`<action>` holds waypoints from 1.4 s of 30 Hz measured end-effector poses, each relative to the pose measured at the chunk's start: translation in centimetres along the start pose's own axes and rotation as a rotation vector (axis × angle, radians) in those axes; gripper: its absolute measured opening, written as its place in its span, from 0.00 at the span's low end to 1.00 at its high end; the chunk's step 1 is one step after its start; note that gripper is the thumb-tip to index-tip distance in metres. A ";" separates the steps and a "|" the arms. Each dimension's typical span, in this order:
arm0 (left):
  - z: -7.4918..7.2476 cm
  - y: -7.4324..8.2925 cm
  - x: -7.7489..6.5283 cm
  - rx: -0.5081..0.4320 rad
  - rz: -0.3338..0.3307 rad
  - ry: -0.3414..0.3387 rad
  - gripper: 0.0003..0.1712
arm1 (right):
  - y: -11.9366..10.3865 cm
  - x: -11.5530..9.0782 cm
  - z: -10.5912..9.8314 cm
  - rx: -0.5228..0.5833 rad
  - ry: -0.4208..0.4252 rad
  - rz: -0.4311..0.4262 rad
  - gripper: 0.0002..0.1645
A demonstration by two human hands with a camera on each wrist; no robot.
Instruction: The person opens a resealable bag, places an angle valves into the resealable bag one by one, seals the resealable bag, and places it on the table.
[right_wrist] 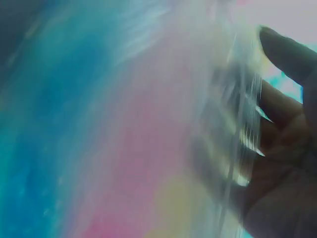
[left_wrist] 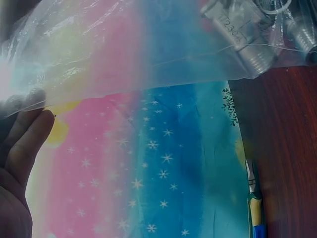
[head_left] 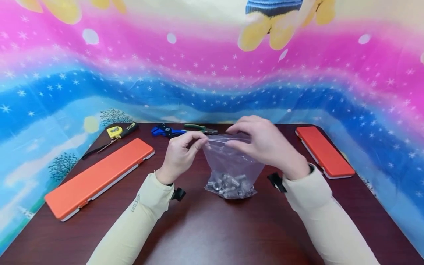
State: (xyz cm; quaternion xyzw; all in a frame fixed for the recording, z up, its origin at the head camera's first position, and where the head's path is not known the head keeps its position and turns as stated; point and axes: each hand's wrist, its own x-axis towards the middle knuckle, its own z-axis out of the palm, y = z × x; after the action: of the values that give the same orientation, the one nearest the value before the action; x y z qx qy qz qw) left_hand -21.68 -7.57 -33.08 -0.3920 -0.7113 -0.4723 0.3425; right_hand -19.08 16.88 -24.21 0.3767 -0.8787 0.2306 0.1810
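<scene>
A clear zip-lock plastic bag (head_left: pixel 232 160) stands on the table with metal threaded fittings (head_left: pixel 228 184) at its bottom. My left hand (head_left: pixel 181 152) pinches the bag's top left corner between thumb and fingers. At the right side of the bag's mouth is my right hand (head_left: pixel 261 141), its thumb near the zip strip and its fingers apart from the thumb. Plastic film (right_wrist: pixel 218 144) covers part of those fingers in the right wrist view, which is blurred. Threaded ends of fittings (left_wrist: pixel 257 54) show through the bag in the left wrist view.
Orange-lidded cases lie on the left (head_left: pixel 102 176) and right (head_left: pixel 324 151). Along the back are a yellow tape measure (head_left: pixel 114 131), a dark-handled screwdriver (head_left: pixel 127 129), a blue tool (head_left: pixel 165 130) and green-handled pliers (head_left: pixel 198 127). A printed cloth (head_left: pixel 198 81) surrounds the dark table (head_left: pixel 205 228).
</scene>
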 end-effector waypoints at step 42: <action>-0.7 0.5 0.2 -0.074 0.045 -0.075 0.04 | -0.5 2.5 0.8 0.057 -0.151 -0.079 0.05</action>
State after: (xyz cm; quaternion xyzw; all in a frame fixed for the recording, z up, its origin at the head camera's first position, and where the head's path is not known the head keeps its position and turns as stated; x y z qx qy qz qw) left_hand -21.26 -8.02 -32.48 -0.4376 -0.6968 -0.4754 0.3114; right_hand -20.40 14.70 -23.46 0.4323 -0.8674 0.2193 0.1121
